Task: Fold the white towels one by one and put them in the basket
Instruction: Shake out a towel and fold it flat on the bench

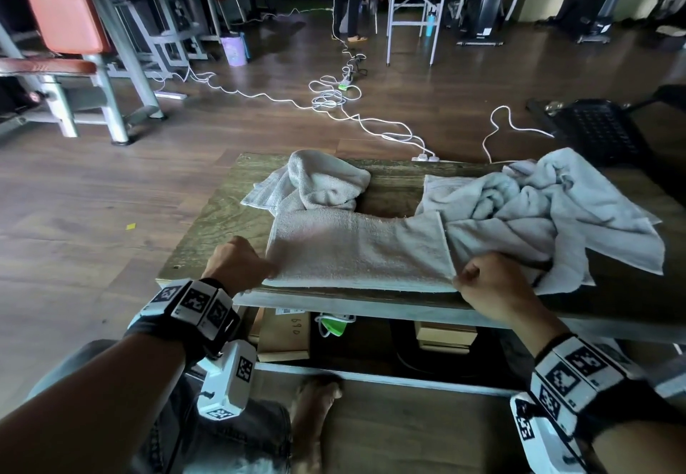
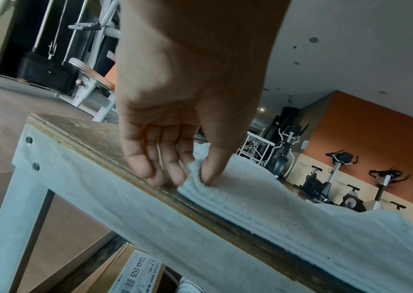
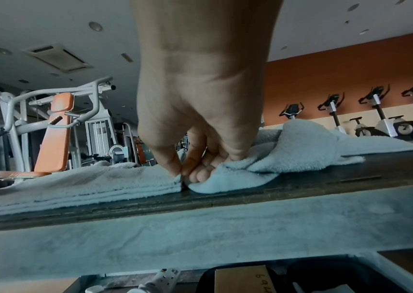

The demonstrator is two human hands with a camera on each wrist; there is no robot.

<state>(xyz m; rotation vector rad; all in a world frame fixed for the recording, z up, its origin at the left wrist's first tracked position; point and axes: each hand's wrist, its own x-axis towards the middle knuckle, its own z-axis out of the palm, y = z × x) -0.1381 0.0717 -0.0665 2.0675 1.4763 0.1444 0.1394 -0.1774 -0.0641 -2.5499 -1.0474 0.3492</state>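
A white towel (image 1: pixel 356 251) lies folded in layers along the near edge of the wooden table (image 1: pixel 219 213). My left hand (image 1: pixel 241 264) pinches its near left corner between thumb and fingers (image 2: pixel 175 174). At the towel's near right corner, my right hand (image 1: pixel 486 284) pinches the stacked edges (image 3: pixel 175 184). A crumpled white towel (image 1: pixel 549 210) is heaped to the right, partly under my right hand. Another rumpled towel (image 1: pixel 319 184) sits at the back, touching the folded one. No basket shows in any view.
Cardboard boxes (image 1: pixel 284 336) and a green charger (image 1: pixel 334 325) lie on the shelf under the table. White cables (image 1: pixel 330 98) run across the wooden floor beyond. A black object (image 1: pixel 597 132) stands at the far right, gym machines (image 1: pixel 85 50) at the left.
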